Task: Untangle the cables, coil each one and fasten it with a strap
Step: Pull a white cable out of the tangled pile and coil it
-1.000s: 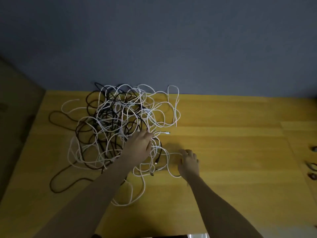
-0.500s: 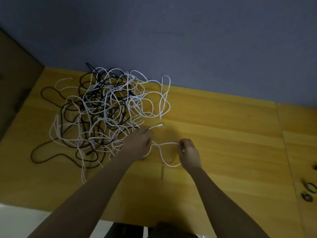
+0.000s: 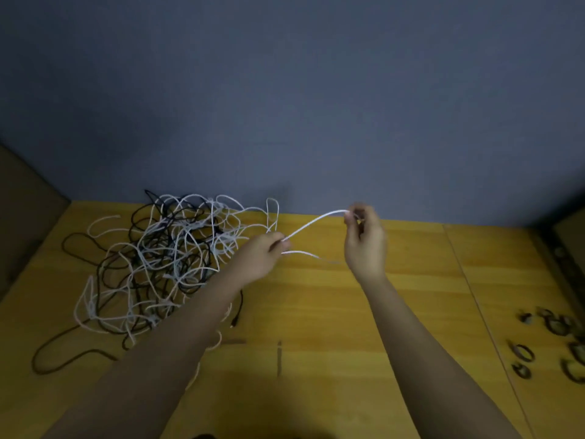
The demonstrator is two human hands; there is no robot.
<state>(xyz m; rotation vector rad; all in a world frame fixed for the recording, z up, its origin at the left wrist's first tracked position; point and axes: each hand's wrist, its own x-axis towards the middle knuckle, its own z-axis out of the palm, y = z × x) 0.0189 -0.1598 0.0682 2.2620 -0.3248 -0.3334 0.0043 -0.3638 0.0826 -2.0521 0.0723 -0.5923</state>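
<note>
In the head view no brand, label or writing can be read on anything; the picture is dim and slightly blurred.

A thin, round white cable (image 3: pixel 311 222) is stretched in the air between the two hands. Its long axis runs from lower left to upper right, bowing gently upward, from the left hand (image 3: pixel 258 258) up to the right hand (image 3: pixel 364 245). The left hand's fingers are curled and pinch the cable at its lower end, beside the right edge of the pile. The right hand is raised above the table with its fingers (image 3: pixel 351 217) bunched and pinching the cable's upper end. A second short length of white cable leaves the left hand and trails rightward, low, toward the right wrist; its tip is blurred.

The loose tangle of thin white and black cables (image 3: pixel 164 264) lies on the left part of the yellow wood-grain tabletop (image 3: pixel 316 312), against the flat blue-grey wall (image 3: pixel 285 90). The strands are smooth, round cords in overlapping loops. One black cord (image 3: pixel 53 353) loops out toward the table's near left edge.

On the table's right side, well apart from the pile, lie several small dark ring-shaped straps (image 3: pixel 522 353); their material cannot be told.
</note>
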